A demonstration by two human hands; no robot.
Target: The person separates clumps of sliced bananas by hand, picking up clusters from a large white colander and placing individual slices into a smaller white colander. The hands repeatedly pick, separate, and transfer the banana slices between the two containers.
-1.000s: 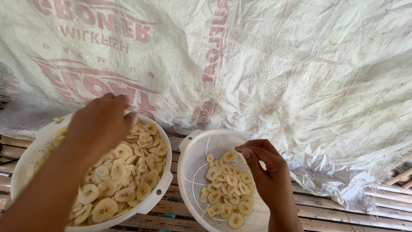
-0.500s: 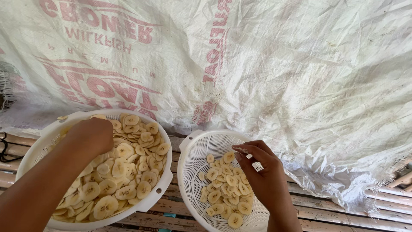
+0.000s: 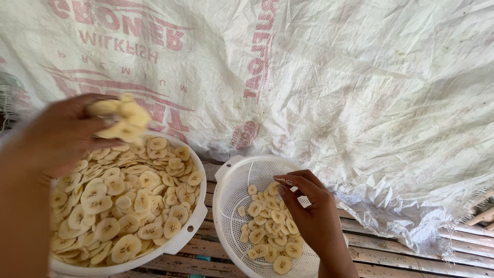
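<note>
A white sack sheet (image 3: 334, 77) backs a white bowl (image 3: 180, 239) of banana slices (image 3: 123, 201) beside a white colander (image 3: 231, 180). The left hand (image 3: 67, 134) grips a bunch of slices (image 3: 121, 119) above the bowl; the right hand (image 3: 309, 211), fingers loosely curled, rests on the colander's slices (image 3: 262, 226).

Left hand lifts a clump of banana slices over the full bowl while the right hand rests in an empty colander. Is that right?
Not quite: in the head view the white colander under the right hand holds a layer of banana slices. The left hand with its clump over the full bowl is correct.
</note>
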